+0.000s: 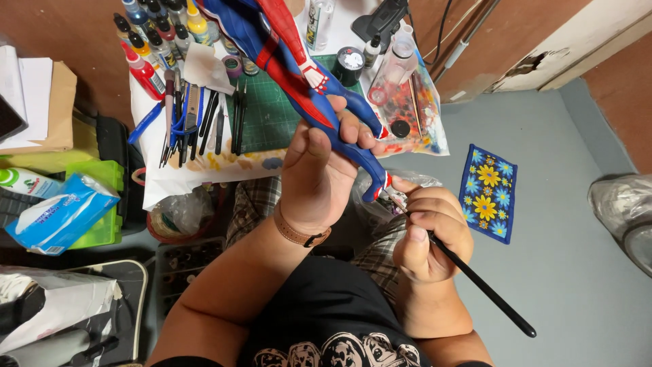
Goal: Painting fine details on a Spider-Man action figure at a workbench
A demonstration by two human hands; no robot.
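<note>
Blue and red cover the action figure (299,75), a slim glossy body with white webbed patches, lying slantwise over the green cutting mat (268,112). I have my left hand (319,177) wrapped around its blue leg, fingers curled tight. My right hand (428,234) pinches a thin black paintbrush (475,278), fingers narrow on the handle, with the tip touching the red-and-white foot. Paint bottles (159,34) and tools (197,119) sit just beside the mat.
</note>
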